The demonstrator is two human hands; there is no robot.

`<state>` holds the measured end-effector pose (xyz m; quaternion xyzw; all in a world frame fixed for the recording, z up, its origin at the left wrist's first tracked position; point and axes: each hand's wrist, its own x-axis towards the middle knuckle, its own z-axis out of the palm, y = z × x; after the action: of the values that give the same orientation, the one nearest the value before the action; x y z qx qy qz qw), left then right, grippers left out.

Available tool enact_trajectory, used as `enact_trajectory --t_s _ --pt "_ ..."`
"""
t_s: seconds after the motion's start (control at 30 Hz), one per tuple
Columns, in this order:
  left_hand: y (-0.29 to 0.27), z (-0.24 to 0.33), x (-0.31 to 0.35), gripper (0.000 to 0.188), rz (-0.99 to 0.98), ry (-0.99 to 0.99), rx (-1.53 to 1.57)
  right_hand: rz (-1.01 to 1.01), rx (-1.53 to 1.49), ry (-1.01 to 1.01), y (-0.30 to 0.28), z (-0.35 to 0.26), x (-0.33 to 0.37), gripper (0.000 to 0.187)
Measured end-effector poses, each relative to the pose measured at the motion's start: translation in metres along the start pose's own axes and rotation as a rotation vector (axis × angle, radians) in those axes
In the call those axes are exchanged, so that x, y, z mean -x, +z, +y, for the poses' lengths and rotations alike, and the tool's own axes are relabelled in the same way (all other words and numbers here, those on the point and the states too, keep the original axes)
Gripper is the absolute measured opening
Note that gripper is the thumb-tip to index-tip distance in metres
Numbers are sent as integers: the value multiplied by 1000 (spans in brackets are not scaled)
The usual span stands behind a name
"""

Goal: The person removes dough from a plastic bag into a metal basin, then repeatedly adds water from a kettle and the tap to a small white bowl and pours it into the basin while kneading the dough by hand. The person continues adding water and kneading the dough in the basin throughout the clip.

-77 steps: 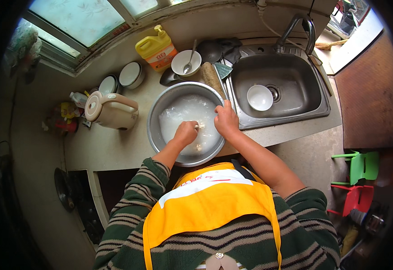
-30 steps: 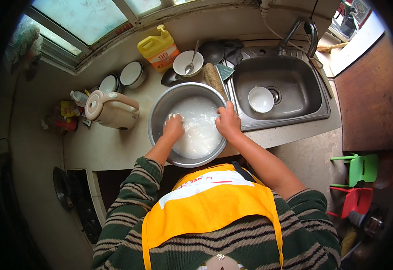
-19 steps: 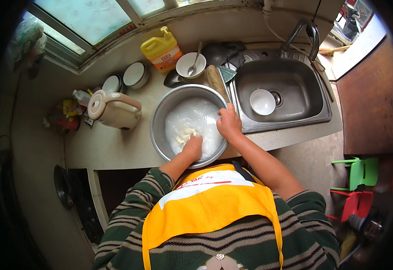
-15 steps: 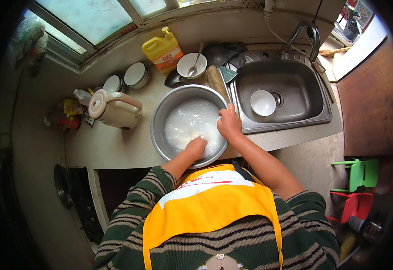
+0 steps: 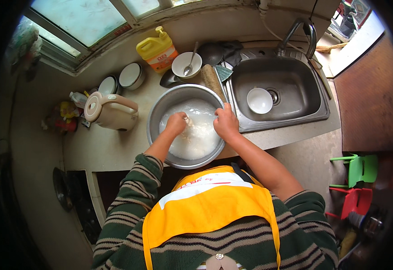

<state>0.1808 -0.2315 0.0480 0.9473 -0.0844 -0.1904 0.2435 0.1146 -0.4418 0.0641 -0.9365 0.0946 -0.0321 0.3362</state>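
A large round metal basin [image 5: 153, 140] stands at the counter's front edge, holding cloudy whitish water [image 5: 201, 146]. My left hand [image 5: 176, 123] is inside it at the middle left, its fingers curled at the water's surface. Pale, wet, grainy stuff that looks like rice [image 5: 188, 122] shows at the fingertips; how much lies within the fingers is hidden. Over on the basin's right side, my right hand [image 5: 226, 122] grips the rim, fingers bent over it.
Right of the basin is a steel sink [image 5: 291, 114] with a white bowl [image 5: 259, 101] and a faucet [image 5: 311, 38]. A kettle [image 5: 111, 112] stands left. Behind are a yellow jug [image 5: 158, 50], a bowl with a spoon [image 5: 181, 59], stacked bowls [image 5: 131, 75] and a brown roll [image 5: 212, 81].
My left hand has moved from the basin's near side up and leftward, lifting partly out of the water. My right hand stays on the rim. The view has shifted slightly.
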Motion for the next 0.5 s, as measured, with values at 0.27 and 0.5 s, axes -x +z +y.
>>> enact_trajectory --t_s 0.27,0.5 --pt "30 27 2 81 -204 10 -335 16 3 -5 1 1 0 12" --pt "75 45 45 42 -186 289 -289 20 0 2 3 2 -1 13"
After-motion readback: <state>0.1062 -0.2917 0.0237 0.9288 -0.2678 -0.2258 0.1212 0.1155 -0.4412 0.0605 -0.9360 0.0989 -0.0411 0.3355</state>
